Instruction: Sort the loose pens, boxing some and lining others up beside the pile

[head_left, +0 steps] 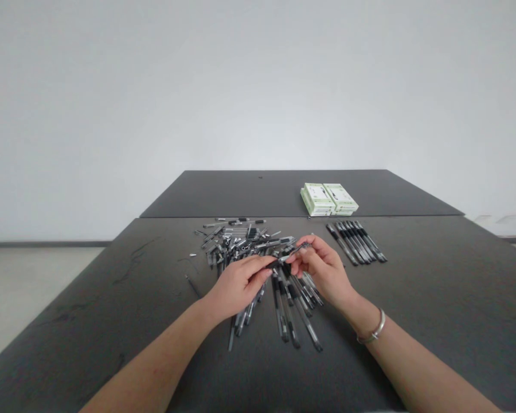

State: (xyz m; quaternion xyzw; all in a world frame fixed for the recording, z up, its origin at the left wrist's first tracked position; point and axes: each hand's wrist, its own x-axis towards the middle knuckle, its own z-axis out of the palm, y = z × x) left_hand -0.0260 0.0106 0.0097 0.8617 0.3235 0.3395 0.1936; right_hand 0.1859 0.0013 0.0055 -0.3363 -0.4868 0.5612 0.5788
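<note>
Over the pile of pen parts, my left hand (244,281) is closed on a gel pen (279,261), its thumb and fingers pinching the dark grip end. My right hand (322,267) is closed around the pen's other end, which slants up to the right between thumb and fingertips. A dark slim piece shows at the right fingertips; whether it is a cap or part of the same pen I cannot tell. Loose pens and clear barrels (290,310) with black grips fan out below my hands. More pen parts (245,238) lie heaped behind my left hand.
A row of several capped pens (356,242) lies to the right. Stacked green-and-white boxes (329,199) stand behind it, near the seam between the tables. A single thin piece (192,285) rests left of the pile on the dark table (112,321).
</note>
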